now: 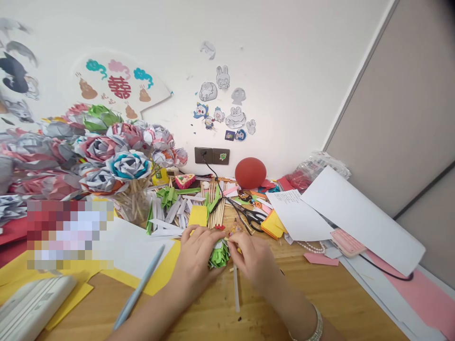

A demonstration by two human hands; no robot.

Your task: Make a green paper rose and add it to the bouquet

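Note:
A small green-and-white folded paper flower [219,255] is held above the wooden table by my left hand [197,253], its fingers curled around the left and far side. My right hand [254,258] closes in a pinch at the flower's upper right edge, on what looks like a pale green paper petal [226,240]. The fingers partly cover the flower. Just below the hands lies a translucent glue stick [236,291]. Behind them are a yellow paper piece [198,216], black-handled scissors [254,219] and several wooden sticks [216,208].
Finished paper flowers [130,165] fill a clear container at left. Folded paper strips [174,210] are heaped behind my left hand. A blue pen [142,284] lies at left. A red balloon [250,173] rests by the wall. White sheets [362,218] overlap at right; a black cable [215,173] runs down from the socket.

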